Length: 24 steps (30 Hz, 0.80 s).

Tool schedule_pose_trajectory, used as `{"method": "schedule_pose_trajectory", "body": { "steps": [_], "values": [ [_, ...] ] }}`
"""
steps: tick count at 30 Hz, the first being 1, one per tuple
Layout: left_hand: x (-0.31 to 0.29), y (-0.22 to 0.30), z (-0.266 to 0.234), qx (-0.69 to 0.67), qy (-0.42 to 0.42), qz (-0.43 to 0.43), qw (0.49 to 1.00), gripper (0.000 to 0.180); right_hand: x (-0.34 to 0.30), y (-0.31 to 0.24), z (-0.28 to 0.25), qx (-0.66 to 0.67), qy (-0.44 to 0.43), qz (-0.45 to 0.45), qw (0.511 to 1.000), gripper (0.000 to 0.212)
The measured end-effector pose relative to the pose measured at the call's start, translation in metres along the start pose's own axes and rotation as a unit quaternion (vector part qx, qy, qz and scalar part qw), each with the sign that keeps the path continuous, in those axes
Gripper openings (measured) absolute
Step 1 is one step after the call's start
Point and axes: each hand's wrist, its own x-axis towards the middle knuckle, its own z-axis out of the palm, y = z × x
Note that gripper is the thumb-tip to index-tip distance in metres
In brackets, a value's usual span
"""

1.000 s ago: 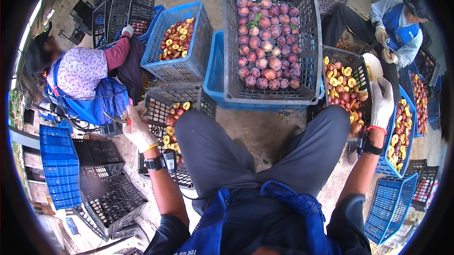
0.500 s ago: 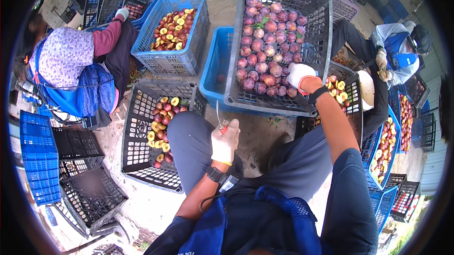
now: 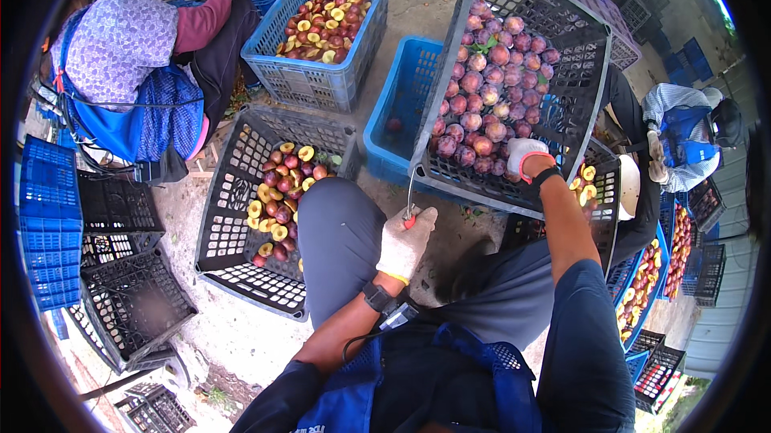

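Note:
My left hand (image 3: 404, 245), in a pale glove, is closed round the red handle of a small knife with a thin curved blade (image 3: 410, 190); it hovers above my left knee. My gloved right hand (image 3: 528, 157) reaches into a dark crate (image 3: 593, 104) and touches whole purple-red plums (image 3: 491, 95) at its near right side. Its fingertips are hidden, so whether it grips a plum does not show. The dark crate lies tilted over a blue crate (image 3: 391, 108). Left of my knee stands a black crate (image 3: 221, 216) with halved plums (image 3: 283, 200) in it.
A grey-blue crate (image 3: 321, 83) of cut plums stands at far left-centre. One person in a patterned top (image 3: 120, 47) sits at left, another person (image 3: 683, 140) at right. Another black crate (image 3: 604, 192) and a pale bowl (image 3: 629, 188) stand beyond my right arm. Stacked crates (image 3: 48, 224) line the left.
The whole view has shifted, with the crates and the people on the left lying a little differently in the picture. My right hand stays at the plums; my left hand still holds the knife.

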Motion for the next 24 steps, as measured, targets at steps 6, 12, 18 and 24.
{"method": "schedule_pose_trajectory", "body": {
  "steps": [6,12,18,24],
  "values": [
    [-0.017,-0.006,0.008,0.079,-0.03,0.047,0.995,0.021,-0.035,0.012,-0.011,-0.16,0.022,-0.311,0.937,0.038],
    [-0.032,-0.023,0.015,0.199,-0.07,0.139,0.967,0.015,-0.171,-0.032,-0.052,0.872,-0.083,-0.115,0.469,0.05],
    [-0.061,-0.037,0.025,0.291,-0.106,0.242,0.919,0.045,-0.276,-0.081,-0.032,0.873,0.012,-0.09,0.48,0.073],
    [-0.114,-0.043,0.038,0.323,-0.132,0.266,0.899,0.059,-0.324,-0.093,0.007,0.742,0.111,-0.098,0.654,0.064]
  ]
}}
